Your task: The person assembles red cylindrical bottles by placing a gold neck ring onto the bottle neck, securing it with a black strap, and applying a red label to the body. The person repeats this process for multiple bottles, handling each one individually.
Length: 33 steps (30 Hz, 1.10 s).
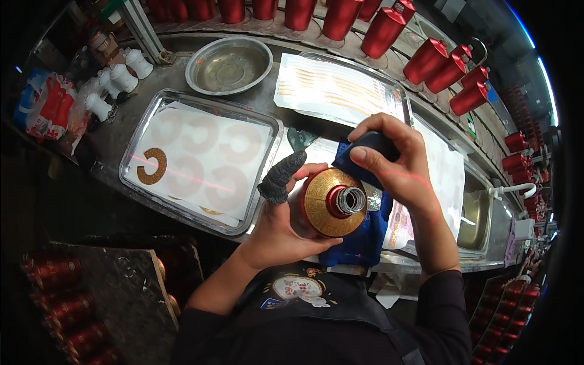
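My left hand (278,237) grips a red bottle with a gold patterned shoulder (315,207); its uncapped threaded glass neck tilts up towards the camera. A black knitted cover wraps one finger of this hand. Between the thumb and fingers of my right hand (401,159) is a dark flat scraper or pad (374,148), at the bottle's upper right edge. Behind and below the bottle lies a blue cloth (353,251). To the left, a metal tray (277,132) holds white sheets with faint C shapes and one gold C-shaped decal (153,166).
A metal basin (229,66) stands beyond the tray. Right of it, a sheet of gold strips (328,89) lies on another tray. Red bottles (383,32) line the conveyor behind. A sink (474,221) is at the right, white bottles (123,77) at the left.
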Each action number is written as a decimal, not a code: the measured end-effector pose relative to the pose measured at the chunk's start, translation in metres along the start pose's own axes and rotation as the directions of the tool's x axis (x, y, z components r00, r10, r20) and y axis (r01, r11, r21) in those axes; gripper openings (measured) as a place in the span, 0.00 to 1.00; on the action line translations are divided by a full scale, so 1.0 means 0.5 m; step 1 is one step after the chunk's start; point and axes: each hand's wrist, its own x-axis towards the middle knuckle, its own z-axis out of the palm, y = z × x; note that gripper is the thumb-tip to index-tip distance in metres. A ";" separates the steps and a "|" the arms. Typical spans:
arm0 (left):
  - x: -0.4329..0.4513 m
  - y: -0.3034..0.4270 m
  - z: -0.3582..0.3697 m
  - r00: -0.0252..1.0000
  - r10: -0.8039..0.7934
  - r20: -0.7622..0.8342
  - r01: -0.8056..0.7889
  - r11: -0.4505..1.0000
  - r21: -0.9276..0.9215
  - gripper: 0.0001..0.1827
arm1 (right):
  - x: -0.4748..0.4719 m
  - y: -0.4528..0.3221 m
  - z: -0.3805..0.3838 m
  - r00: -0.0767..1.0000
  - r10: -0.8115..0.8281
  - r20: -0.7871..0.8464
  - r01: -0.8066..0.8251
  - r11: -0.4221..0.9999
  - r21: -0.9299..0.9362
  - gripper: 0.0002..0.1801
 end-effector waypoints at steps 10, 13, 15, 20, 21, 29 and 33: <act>0.002 0.008 -0.005 1.000 -0.018 0.008 0.018 1.000 -0.017 0.55 | 0.101 -0.036 0.022 0.967 -0.116 0.227 0.113 0.993 0.025 0.14; 0.002 0.004 -0.004 0.999 -0.035 0.013 0.036 0.999 -0.027 0.55 | 0.060 -0.021 0.013 0.979 0.000 0.204 -0.001 1.000 0.006 0.17; 0.006 -0.001 -0.003 1.000 -0.001 0.028 0.002 1.000 -0.022 0.55 | 0.048 -0.002 0.000 0.993 0.051 -0.104 -0.074 0.971 -0.227 0.16; 0.007 -0.005 0.006 0.999 0.048 -0.012 -0.048 0.998 -0.034 0.52 | -0.006 0.025 -0.005 0.992 -0.023 -0.123 0.010 0.994 -0.107 0.12; 0.011 -0.007 0.004 0.972 0.232 -0.035 -0.226 0.967 0.121 0.49 | -0.012 0.025 -0.006 0.980 -0.007 -0.199 -0.026 0.986 -0.166 0.10; -0.007 -0.025 0.027 0.983 0.141 -0.117 -0.141 0.990 0.006 0.50 | -0.112 0.015 0.011 0.858 -0.508 -0.076 0.433 0.794 -0.427 0.15; -0.009 -0.038 0.035 0.958 0.260 -0.123 -0.242 0.960 0.141 0.51 | -0.170 0.012 0.038 0.798 -0.600 -0.067 0.477 0.695 -0.539 0.15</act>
